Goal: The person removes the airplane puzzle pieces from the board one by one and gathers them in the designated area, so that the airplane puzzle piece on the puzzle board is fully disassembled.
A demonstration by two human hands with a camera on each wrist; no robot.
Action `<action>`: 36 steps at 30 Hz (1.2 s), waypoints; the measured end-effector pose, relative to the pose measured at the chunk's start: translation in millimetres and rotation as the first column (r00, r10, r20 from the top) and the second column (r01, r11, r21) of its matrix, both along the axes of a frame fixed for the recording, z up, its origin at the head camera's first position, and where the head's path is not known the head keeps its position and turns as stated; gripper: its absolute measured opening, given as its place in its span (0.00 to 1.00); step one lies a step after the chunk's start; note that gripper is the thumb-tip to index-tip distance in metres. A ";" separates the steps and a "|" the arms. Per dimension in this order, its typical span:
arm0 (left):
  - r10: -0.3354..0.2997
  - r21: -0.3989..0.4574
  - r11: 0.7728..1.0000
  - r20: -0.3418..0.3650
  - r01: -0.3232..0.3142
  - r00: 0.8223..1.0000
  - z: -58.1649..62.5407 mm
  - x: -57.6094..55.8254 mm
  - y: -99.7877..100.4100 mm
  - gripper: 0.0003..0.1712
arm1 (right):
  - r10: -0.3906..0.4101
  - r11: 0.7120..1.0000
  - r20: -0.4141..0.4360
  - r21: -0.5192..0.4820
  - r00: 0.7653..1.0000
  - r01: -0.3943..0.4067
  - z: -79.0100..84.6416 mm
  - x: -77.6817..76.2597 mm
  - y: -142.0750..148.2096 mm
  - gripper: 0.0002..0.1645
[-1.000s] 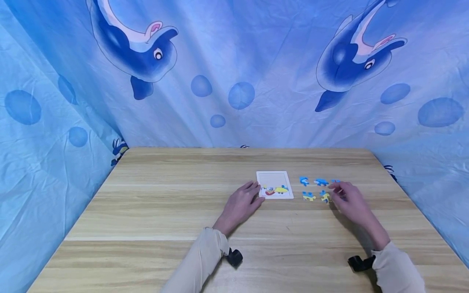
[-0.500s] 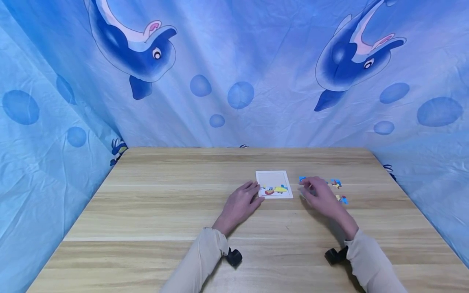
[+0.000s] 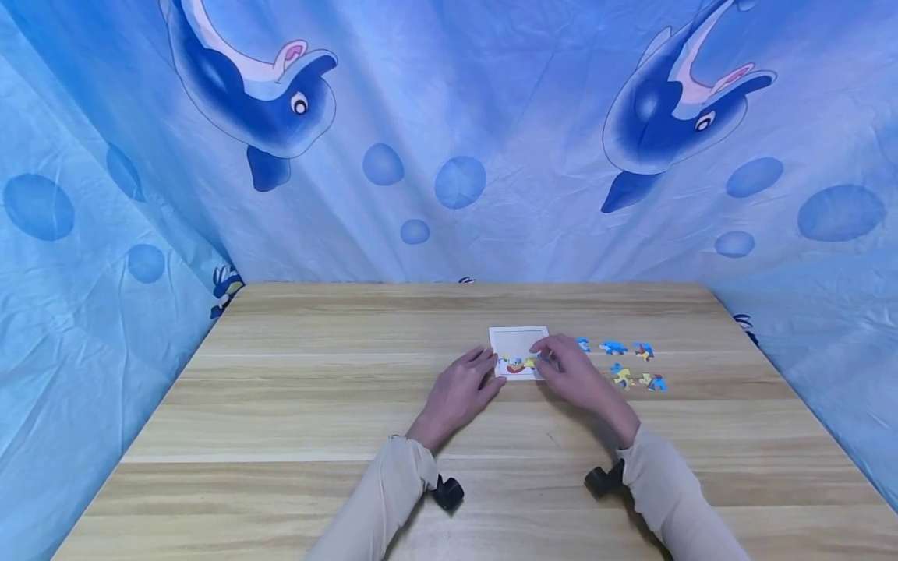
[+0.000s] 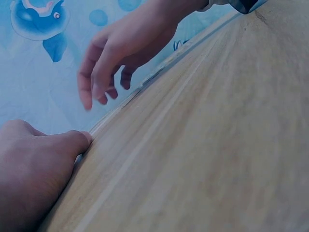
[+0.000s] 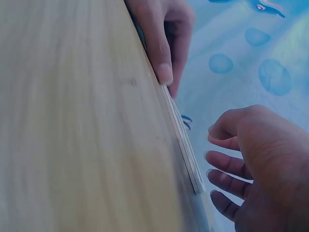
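Observation:
A small square jigsaw puzzle board (image 3: 517,329) with a white rim lies on the wooden table. Along its near side runs a strip of picture with red and yellow parts. At its left edge and near left corner rests my left hand (image 3: 457,396), its fingers fairly straight. My right hand (image 3: 577,379) hovers over the board's right side, thumb and fingers loosely bent. No piece shows between those fingers in the right wrist view, where the right hand (image 5: 263,159) appears beside the board's edge (image 5: 181,137). The hand covers part of the board and the table behind it.
Several loose jigsaw pieces lie right of the board, among them a blue piece (image 3: 613,347), a yellow and blue piece (image 3: 622,377) and another piece (image 3: 654,382). A blue dolphin-print curtain (image 3: 449,140) hangs behind the table (image 3: 281,389).
My right hand has travelled left, from the far right pieces across the nearer ones to the board's right side. Pieces it covered at the right now show. My left hand has stayed put.

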State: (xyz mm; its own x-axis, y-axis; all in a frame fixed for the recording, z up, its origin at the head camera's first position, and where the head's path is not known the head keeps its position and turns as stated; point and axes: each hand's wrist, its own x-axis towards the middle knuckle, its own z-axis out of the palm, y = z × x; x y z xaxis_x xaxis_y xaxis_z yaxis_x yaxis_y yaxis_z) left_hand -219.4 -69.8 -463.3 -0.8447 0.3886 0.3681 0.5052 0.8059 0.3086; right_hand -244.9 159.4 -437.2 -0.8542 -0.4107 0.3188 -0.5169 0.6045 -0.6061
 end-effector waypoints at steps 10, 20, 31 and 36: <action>-0.008 -0.008 1.000 -0.013 0.008 1.000 -0.8 -1.0 -0.9 0.28 | 0.003 0.992 -0.033 0.123 0.999 0.001 -2.6 -0.5 -22.8 0.12; -0.028 -0.004 1.000 -0.085 0.028 0.996 -2.7 -1.9 -1.7 0.27 | 0.030 0.986 -0.089 0.165 0.996 -0.015 -4.3 -3.7 -33.0 0.13; -0.025 -0.009 1.000 -0.054 0.025 0.998 -0.5 -1.8 -1.5 0.26 | -0.005 0.979 -0.062 0.201 0.998 0.017 -6.1 -5.8 -38.5 0.12; -0.025 -0.006 1.000 -0.048 0.024 0.999 -0.4 -2.0 -1.1 0.26 | -0.003 0.981 -0.046 0.193 0.999 0.012 -6.2 -6.6 -39.9 0.11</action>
State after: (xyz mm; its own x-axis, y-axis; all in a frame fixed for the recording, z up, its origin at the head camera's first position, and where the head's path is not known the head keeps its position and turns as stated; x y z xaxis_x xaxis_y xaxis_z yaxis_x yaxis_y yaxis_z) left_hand -221.3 -70.8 -463.7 -0.8164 0.4110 0.4057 0.5389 0.7948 0.2791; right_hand -251.5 119.6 -443.4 -0.8440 -0.4620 0.2726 -0.5362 0.7117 -0.4539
